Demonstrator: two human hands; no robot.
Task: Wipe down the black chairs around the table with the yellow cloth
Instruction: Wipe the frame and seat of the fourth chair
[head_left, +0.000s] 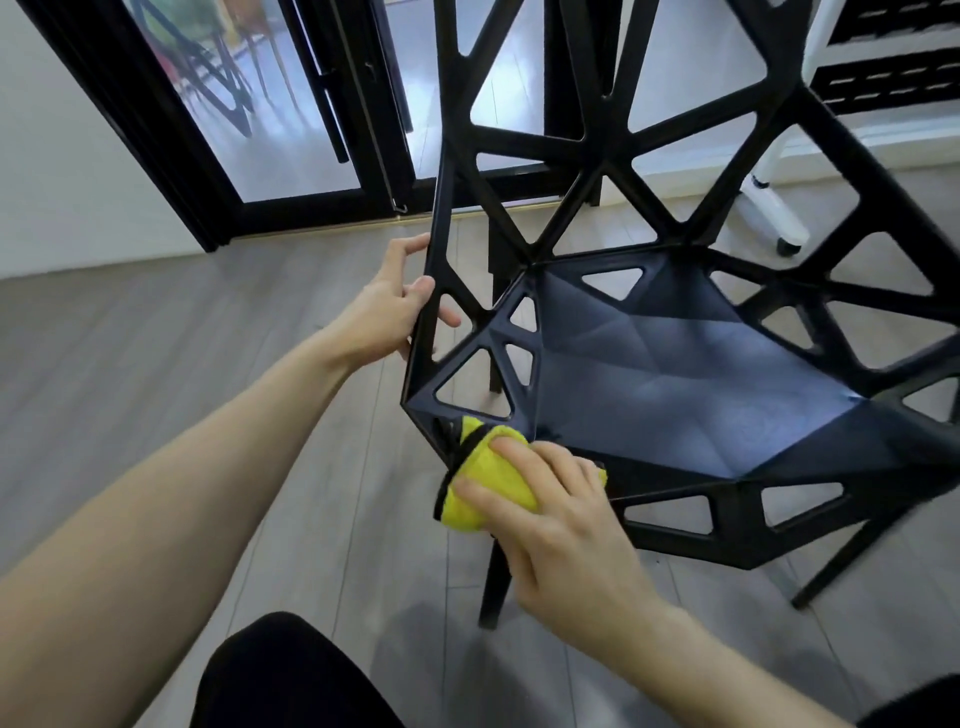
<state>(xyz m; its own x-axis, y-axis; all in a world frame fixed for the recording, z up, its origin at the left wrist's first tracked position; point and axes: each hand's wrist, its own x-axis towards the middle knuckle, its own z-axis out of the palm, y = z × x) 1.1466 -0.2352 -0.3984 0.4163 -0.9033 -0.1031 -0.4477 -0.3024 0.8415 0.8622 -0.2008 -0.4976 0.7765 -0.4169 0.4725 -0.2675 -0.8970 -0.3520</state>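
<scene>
The bunched yellow microfibre cloth with black edging (485, 480) sits on the near left corner of the seat of the black plastic chair with triangular cut-outs (691, 374), pressed there by the right hand (550, 506) — fingers curled over it, likely to scrub the rim. The left hand (387, 306) clamps the chair's left side strut, probably to steady it. The cloth's long axis runs down-left along the seat edge. Grey plank floor (156, 338) lies beneath.
</scene>
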